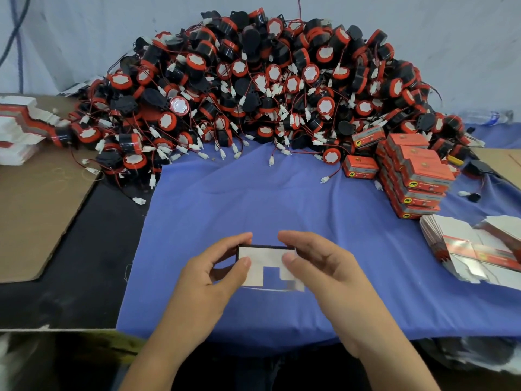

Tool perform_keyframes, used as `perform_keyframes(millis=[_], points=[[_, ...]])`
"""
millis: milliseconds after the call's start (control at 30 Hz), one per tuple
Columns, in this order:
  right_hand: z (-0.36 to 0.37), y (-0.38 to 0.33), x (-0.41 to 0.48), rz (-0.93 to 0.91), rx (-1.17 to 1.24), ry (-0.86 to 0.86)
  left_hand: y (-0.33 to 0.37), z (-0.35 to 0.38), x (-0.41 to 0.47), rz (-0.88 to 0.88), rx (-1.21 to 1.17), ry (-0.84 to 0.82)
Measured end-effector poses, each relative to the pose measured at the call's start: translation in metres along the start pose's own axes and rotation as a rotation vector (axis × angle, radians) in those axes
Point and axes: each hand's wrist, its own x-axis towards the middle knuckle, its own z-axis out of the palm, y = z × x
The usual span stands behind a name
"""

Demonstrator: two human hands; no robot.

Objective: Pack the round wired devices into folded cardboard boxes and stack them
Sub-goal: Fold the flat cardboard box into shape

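The left hand [214, 266] and the right hand [318, 263] are each pinching one end of a cardboard box [267, 262]. They are holding it just over the blue cloth [197, 210], and its flaps are hanging open. The pile of round devices [253, 94] is sitting behind, and the packed boxes [414, 179] are sitting on the right. If the hands are squeezing too hard, the thin flaps might bend wrong or tear.

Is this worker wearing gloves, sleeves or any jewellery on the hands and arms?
No. The left hand and right hand are bare: no gloves, rings or tape show. The left forearm and right forearm are bare too, with no sleeve, watch or bracelet visible down to the frame's bottom edge. The thumbnails look short and unpainted.
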Motion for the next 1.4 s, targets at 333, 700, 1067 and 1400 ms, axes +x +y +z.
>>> perform_keyframes(millis=[333, 700, 1067, 1400], points=[[0.005, 0.015, 0.008, -0.147, 0.258, 0.046, -0.003, 0.004, -0.005, 0.132, 0.07, 0.142], [0.013, 0.016, 0.009, -0.217, 0.212, 0.08, 0.006, 0.008, -0.007, 0.327, 0.36, 0.176], [0.004, 0.019, 0.005, -0.423, -0.081, 0.07, 0.007, 0.016, -0.002, 0.171, -0.128, 0.285], [0.023, 0.016, 0.001, -0.386, 0.134, 0.312, 0.021, 0.033, -0.007, 0.226, -0.195, 0.24]])
